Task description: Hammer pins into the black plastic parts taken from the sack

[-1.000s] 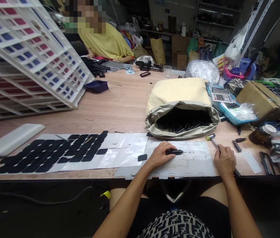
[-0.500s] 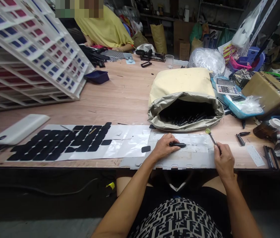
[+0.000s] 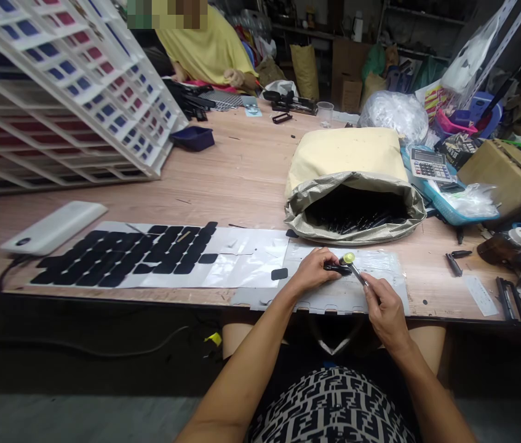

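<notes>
My left hand (image 3: 317, 271) is closed around a slim black part (image 3: 336, 268) that lies over the clear-covered work mat (image 3: 301, 300); its exact kind is too small to tell. In my right hand (image 3: 385, 306) is a small hammer (image 3: 356, 271) with a yellow head and a metal shaft. The hammer's head is at the right end of the black part; whether they touch I cannot tell. Behind my hands lies a cream sack (image 3: 347, 157), its mouth towards me, with many thin black pieces (image 3: 361, 220) inside.
White sheets with rows of black stickers (image 3: 112, 255) lie to the left, near a white device (image 3: 55, 227). A slatted white crate (image 3: 103, 111) leans at far left. To the right are a calculator (image 3: 429, 165), a cardboard box (image 3: 509, 178) and a jar (image 3: 500, 246). A person in yellow (image 3: 205, 46) sits opposite.
My right hand has brought the hammer leftward from the mat's right edge to the black part. My left hand keeps its hold. The camera view has shifted slightly.
</notes>
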### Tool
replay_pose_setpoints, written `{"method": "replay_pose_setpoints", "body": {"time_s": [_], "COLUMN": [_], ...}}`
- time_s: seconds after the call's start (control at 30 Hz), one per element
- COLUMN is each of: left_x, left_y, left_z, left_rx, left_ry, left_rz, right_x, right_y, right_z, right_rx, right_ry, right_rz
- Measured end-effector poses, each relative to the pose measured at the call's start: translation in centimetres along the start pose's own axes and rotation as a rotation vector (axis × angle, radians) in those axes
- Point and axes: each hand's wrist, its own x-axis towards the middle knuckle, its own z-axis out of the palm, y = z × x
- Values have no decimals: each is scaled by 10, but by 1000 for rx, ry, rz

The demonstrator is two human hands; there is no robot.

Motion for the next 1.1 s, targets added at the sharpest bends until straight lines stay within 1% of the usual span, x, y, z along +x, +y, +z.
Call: {"method": "replay_pose_setpoints", "body": {"time_s": [0.07,0.23,0.4,0.47,0.6,0.67,0.73,0.83,0.93,1.0,1.1], "left_x": [1,3,3,3,3,3,3,2,1,0,0], "left_y": [0,1,0,0,-1,-1,0,2,5,6,6], "left_z": [1,3,5,5,6,5,5,4,4,3,3], "left_rx": [4,12,5,8,7,8,7,0,3,14,32], "left_ry": [14,30,39,47,64,64,60,58,68,75,75], "left_rz": [-14,-42,-51,-51,-47,-50,-49,-38,-34,-36,-32], "right_x": [-2,-4,-4,-6,-11,-11,-7,2,11,14,15], "right_y": [-2,-3,2,4,8,10,15,31,58,78,100], "right_z": [2,3,-6,-8,-10,-12,-19,-34,-49,-55,-58], "right_rx": [-43,-186,-135,-133,-176,-190,-214,-348,-623,-764,-875], "right_ry": [0,-46,37,28,-30,-15,42,179,306,353,383], "right_rz": [-16,-27,-43,-51,-38,-38,-40,-22,44,51,48]}}
